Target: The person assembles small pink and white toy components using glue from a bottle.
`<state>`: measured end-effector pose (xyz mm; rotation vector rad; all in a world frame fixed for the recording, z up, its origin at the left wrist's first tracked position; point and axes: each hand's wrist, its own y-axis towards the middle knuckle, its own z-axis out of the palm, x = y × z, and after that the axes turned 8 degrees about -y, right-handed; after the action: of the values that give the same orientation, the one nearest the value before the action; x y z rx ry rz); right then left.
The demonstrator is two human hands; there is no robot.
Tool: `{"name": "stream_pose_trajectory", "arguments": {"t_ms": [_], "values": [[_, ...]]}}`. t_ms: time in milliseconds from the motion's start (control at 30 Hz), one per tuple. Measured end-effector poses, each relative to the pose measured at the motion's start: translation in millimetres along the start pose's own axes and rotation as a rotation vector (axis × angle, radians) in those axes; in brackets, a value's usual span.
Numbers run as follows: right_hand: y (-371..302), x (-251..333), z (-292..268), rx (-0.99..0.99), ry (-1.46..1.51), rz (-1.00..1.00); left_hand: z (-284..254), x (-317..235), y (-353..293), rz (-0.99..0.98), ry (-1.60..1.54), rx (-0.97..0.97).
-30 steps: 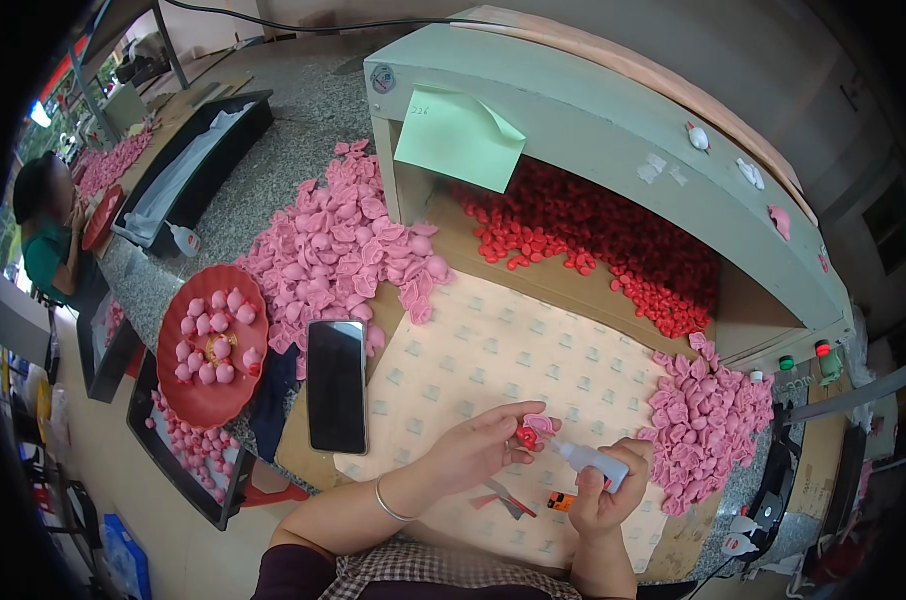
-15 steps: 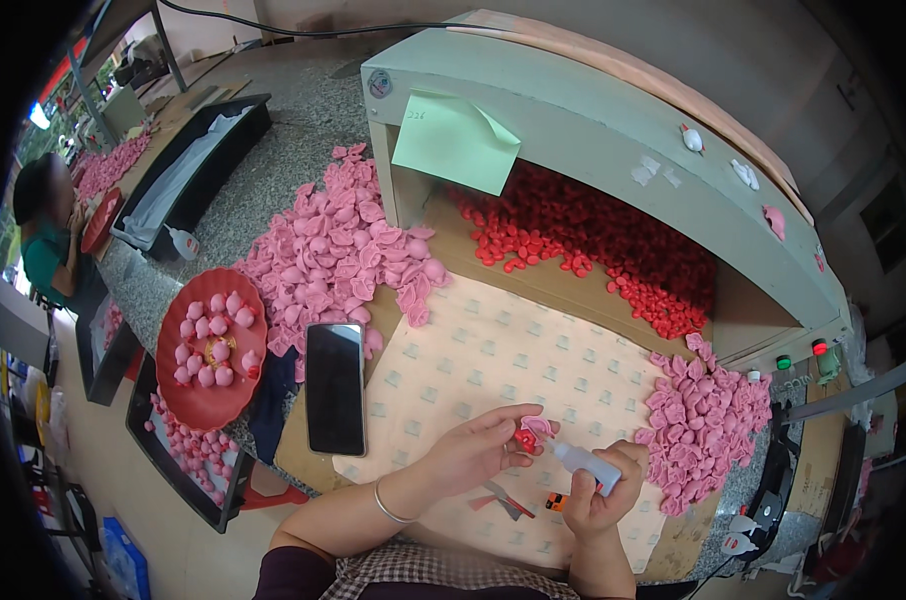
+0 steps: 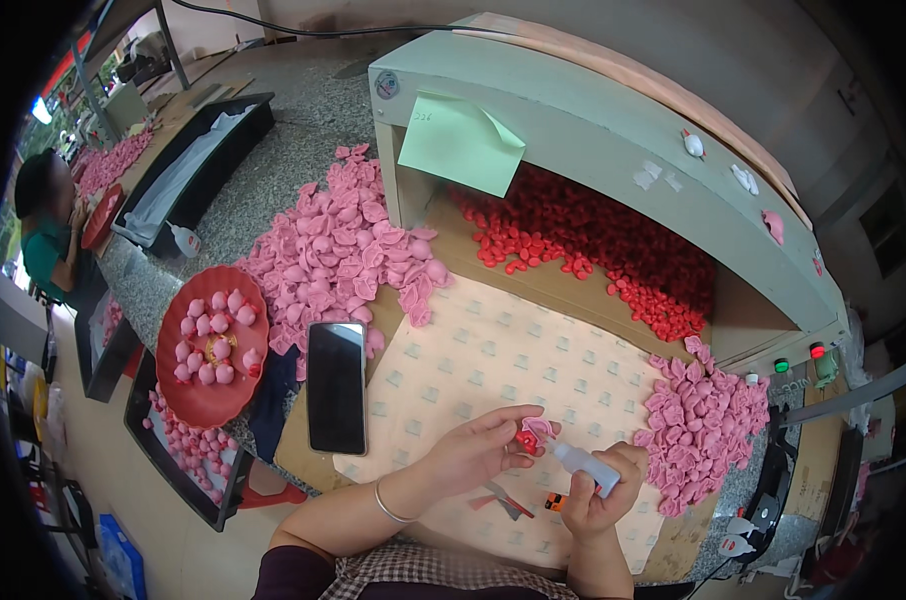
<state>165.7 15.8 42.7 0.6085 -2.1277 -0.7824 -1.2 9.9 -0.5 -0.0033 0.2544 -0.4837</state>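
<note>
Between thumb and fingers, my left hand (image 3: 488, 443) holds a small pink shell-like piece (image 3: 536, 427) together with a red piece (image 3: 526, 440). My right hand (image 3: 605, 495) is wrapped round a small translucent squeeze bottle (image 3: 587, 468). The bottle's narrow tip points at the pink piece; whether they touch I cannot tell. Below the hands, a few slim blade-like tools (image 3: 505, 500) and a small orange-and-black item (image 3: 556, 502) lie on the patterned paper (image 3: 453, 370). A dark-screened phone (image 3: 337, 388) lies left of my left hand.
Pink pieces are heaped at left (image 3: 323, 250) and right (image 3: 703, 425). Red pieces (image 3: 613, 270) fill the pale green box-like housing (image 3: 593, 130) ahead. A red scalloped plate (image 3: 198, 400) holds round pink pieces, above a black tray (image 3: 235, 490). Another person (image 3: 48, 235) sits far left.
Both hands stay almost in place, with the bottle tip still beside the pink piece. The whole view has shifted very slightly.
</note>
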Motion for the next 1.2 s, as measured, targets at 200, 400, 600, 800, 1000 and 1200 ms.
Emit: {"name": "stream_pose_trajectory", "arguments": {"t_ms": [200,400,600,800,1000,1200], "values": [[0.1,-1.1,0.6,-0.021,-0.017,-0.004,-0.1,-0.5,-0.2,0.000,-0.004,-0.001],[1.4,0.1,1.1,-0.033,-0.030,-0.024,1.2,-0.4,-0.1,0.001,-0.006,-0.008],[1.3,-1.3,1.9,-0.056,-0.027,-0.016,-1.0,-0.3,0.1,0.016,-0.006,-0.002],[0.8,-1.0,0.7,-0.055,-0.042,-0.011,2.2,-2.0,-0.7,0.018,-0.008,-0.004],[2.0,-0.9,0.5,-0.054,-0.046,-0.004,3.0,-2.3,-0.3,0.021,-0.014,0.000],[1.6,-0.8,-0.3,-0.052,-0.060,-0.017,2.2,-1.8,-1.1,0.033,-0.027,0.002]]}}
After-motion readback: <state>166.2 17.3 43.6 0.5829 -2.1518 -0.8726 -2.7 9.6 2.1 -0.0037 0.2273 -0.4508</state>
